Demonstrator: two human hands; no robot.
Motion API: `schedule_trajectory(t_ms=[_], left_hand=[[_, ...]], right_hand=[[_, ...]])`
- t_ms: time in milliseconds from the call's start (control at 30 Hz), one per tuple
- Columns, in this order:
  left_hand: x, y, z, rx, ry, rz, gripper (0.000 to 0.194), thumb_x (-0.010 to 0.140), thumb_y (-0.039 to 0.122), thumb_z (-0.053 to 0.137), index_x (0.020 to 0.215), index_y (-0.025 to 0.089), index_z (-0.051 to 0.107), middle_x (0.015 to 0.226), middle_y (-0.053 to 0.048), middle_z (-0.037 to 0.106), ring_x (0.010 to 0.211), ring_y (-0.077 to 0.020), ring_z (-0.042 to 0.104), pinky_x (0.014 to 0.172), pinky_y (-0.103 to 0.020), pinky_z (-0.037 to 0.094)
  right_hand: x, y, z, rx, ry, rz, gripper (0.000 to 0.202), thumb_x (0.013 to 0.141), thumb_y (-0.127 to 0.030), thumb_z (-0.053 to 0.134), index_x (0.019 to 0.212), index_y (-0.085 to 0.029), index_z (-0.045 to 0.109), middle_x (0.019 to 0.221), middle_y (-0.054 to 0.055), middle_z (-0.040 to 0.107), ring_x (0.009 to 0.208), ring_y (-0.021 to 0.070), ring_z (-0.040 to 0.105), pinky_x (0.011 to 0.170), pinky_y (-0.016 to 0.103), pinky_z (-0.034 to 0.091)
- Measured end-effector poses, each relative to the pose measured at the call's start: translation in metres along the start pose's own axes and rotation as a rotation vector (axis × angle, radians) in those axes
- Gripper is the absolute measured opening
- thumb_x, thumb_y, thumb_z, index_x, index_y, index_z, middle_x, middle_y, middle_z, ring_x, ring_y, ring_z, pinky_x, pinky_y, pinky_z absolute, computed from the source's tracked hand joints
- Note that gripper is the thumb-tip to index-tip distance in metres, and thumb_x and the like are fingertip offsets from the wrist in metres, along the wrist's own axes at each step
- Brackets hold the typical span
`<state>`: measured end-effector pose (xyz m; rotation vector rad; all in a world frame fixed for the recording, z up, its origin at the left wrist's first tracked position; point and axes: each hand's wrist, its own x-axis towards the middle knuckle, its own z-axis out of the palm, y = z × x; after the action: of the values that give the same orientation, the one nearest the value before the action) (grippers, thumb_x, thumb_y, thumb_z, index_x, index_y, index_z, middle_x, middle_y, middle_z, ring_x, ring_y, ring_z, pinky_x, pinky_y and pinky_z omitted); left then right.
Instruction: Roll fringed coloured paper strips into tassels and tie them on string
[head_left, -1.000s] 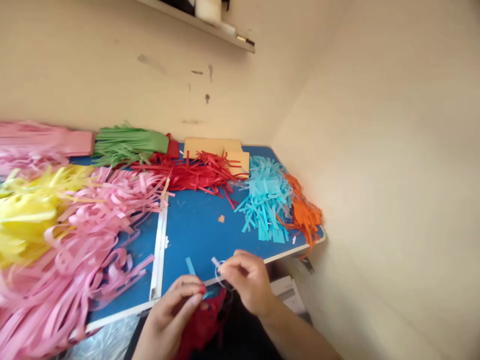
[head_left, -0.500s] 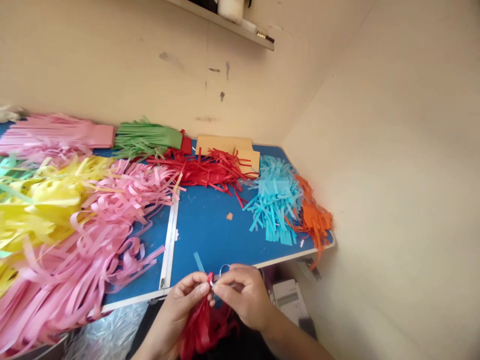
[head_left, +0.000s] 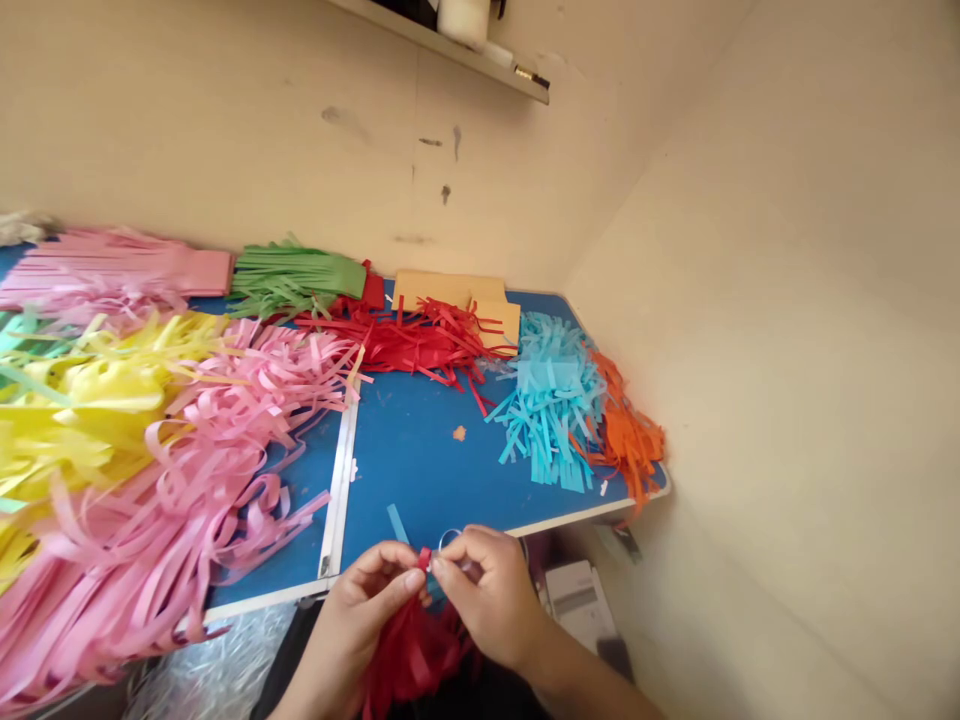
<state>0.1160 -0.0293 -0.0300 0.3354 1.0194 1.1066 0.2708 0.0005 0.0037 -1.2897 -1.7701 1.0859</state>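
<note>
My left hand (head_left: 375, 595) pinches the looped top of a red paper tassel (head_left: 416, 655), whose strips hang below over my lap. Close beside it, my right hand (head_left: 491, 590) has its thumb and index finger closed on a thin white string (head_left: 449, 537) at the red loop. The string curls up in a small arc above my right fingers. A light blue paper strip (head_left: 397, 523) lies at the table's front edge, just beyond my hands.
The blue table (head_left: 427, 450) bears pink (head_left: 225, 440), yellow (head_left: 82, 410), green (head_left: 292, 275), red (head_left: 420, 340), light blue (head_left: 555, 400) and orange (head_left: 630, 430) fringed paper. Yellow-orange paper (head_left: 450, 289) lies by the wall. A shelf (head_left: 450, 48) hangs above.
My right fingers have shifted slightly at the red loop. The loop looks turned, and less of the white string shows beside it.
</note>
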Motion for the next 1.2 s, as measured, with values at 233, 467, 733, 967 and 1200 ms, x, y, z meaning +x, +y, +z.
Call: schedule_trajectory(t_ms=[233, 467, 733, 967, 1200], left_hand=[[-0.003, 0.009, 0.005, 0.227, 0.107, 0.218, 0.038, 0.056, 0.041, 0.088, 0.065, 0.020, 0.057, 0.066, 0.001, 0.067, 0.064, -0.0139, 0.060, 0.062, -0.022, 0.050], [-0.006, 0.006, 0.005, 0.129, 0.089, 0.053, 0.035, 0.056, 0.039, 0.088, 0.078, 0.017, 0.071, 0.077, -0.002, 0.071, 0.071, -0.0162, 0.063, 0.066, -0.024, 0.051], [-0.009, 0.008, 0.010, -0.179, -0.120, -0.177, 0.027, 0.061, 0.022, 0.088, 0.077, 0.017, 0.066, 0.070, 0.000, 0.067, 0.064, -0.0112, 0.064, 0.063, -0.020, 0.050], [-0.005, 0.008, 0.007, -0.209, -0.050, -0.236, 0.034, 0.054, 0.019, 0.091, 0.077, 0.017, 0.066, 0.069, -0.001, 0.071, 0.060, -0.0130, 0.068, 0.060, -0.021, 0.054], [-0.005, 0.009, 0.006, -0.162, -0.027, -0.240, 0.036, 0.052, 0.019, 0.093, 0.074, 0.015, 0.065, 0.062, 0.001, 0.069, 0.055, -0.0115, 0.067, 0.055, -0.018, 0.054]], right_hand=[[-0.001, -0.003, -0.003, -0.184, -0.057, -0.079, 0.030, 0.090, -0.024, 0.052, 0.061, -0.019, 0.053, 0.060, -0.001, 0.050, 0.059, 0.0122, 0.047, 0.058, 0.026, 0.030], [-0.007, -0.007, -0.008, -0.130, -0.086, -0.032, 0.006, 0.081, -0.022, 0.061, 0.086, -0.021, 0.064, 0.061, -0.004, 0.052, 0.056, 0.0118, 0.046, 0.058, 0.024, 0.033], [-0.004, 0.004, -0.008, -0.016, 0.077, -0.095, 0.030, 0.094, -0.036, 0.056, 0.071, -0.020, 0.067, 0.061, 0.000, 0.063, 0.057, 0.0124, 0.055, 0.061, 0.024, 0.038], [-0.008, -0.002, -0.011, 0.109, -0.068, -0.050, 0.032, 0.098, -0.039, 0.048, 0.079, -0.020, 0.066, 0.067, 0.001, 0.066, 0.061, 0.0129, 0.057, 0.063, 0.024, 0.040], [-0.006, -0.002, -0.014, -0.026, -0.102, -0.133, 0.035, 0.098, -0.034, 0.046, 0.069, -0.021, 0.060, 0.062, -0.001, 0.059, 0.061, 0.0124, 0.052, 0.065, 0.025, 0.035]])
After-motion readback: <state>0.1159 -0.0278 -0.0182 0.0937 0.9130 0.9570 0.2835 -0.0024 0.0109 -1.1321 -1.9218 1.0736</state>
